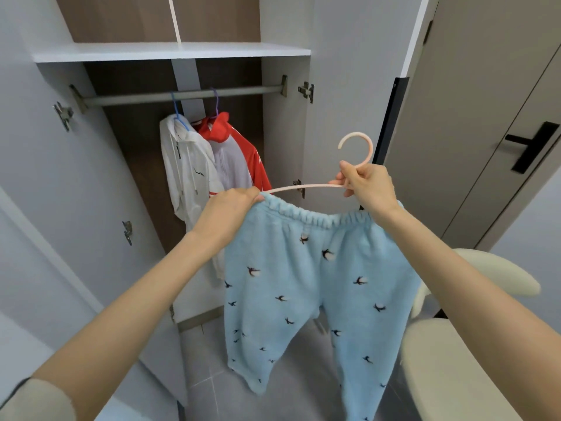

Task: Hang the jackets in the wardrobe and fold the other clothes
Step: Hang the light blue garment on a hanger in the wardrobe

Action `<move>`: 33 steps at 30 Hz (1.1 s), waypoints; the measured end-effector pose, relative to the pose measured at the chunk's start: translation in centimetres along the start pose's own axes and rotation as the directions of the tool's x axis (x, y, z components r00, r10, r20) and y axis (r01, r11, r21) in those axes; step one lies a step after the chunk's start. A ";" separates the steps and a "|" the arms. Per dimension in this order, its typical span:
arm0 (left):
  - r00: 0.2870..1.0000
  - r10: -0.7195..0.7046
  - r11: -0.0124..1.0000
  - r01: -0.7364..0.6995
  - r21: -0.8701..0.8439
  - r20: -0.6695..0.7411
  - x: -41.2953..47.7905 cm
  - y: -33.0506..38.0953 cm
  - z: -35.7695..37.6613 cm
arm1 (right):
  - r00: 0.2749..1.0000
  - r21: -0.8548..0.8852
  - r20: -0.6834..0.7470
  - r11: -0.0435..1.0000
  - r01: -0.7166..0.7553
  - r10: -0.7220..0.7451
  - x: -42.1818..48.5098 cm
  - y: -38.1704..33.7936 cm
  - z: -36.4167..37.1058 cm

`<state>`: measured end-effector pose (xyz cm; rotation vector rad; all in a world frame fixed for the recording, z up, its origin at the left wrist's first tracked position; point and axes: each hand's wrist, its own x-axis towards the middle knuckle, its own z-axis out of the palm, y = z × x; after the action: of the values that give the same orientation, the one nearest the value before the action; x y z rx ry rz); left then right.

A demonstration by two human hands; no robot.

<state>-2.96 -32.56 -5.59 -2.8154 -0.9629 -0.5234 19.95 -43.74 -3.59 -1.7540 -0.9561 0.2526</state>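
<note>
Head view:
- The rail [136, 98] runs across the open wardrobe just under a white shelf [170, 51].
- A white jacket [182, 165] hangs from the rail on a blue hanger [177, 115], about at the rail's middle.
- A red and grey jacket [221, 129] hangs just to the right of it on the rail, on a second blue hanger [216, 104], and touches the white one.
- A pink hanger [303, 186] is held in the air below the rail and out in front of it, near the rail's right end, with its hook pointing up and not on the rail.
- The right hand [368, 185] has its fingers curled tight round the pink hanger's neck, just under the hook.
- The left hand [230, 205] is closed on the left end of the pink hanger and pinches the waistband there.
- The blue trousers [288, 284], printed with small dark birds, hang from both hands well below the rail, waistband up and legs dangling toward the tiled floor.
- A cream chair [449, 369] stands far below and to the right of the rail, beside the trousers.
</note>
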 end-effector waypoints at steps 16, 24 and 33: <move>0.978 0.193 0.937 -0.160 -0.310 0.079 2.2 3.7 0.9 | 0.980 0.202 0.197 0.978 -0.055 0.014 -1.9 0.0 -0.6; 0.968 0.196 0.943 -0.231 -0.241 -0.159 3.4 4.0 1.0 | 0.913 0.164 0.407 0.986 -0.041 -0.030 -2.0 -2.3 -1.9; 0.989 0.056 0.997 -0.062 -0.041 -0.137 5.0 2.9 2.6 | 0.862 -0.182 0.504 0.967 0.176 -0.062 -1.1 0.5 -4.3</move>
<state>3.19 -31.41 -6.23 -2.7950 -0.8492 -0.7276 21.97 -47.57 -2.56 -1.8612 -1.5108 0.5525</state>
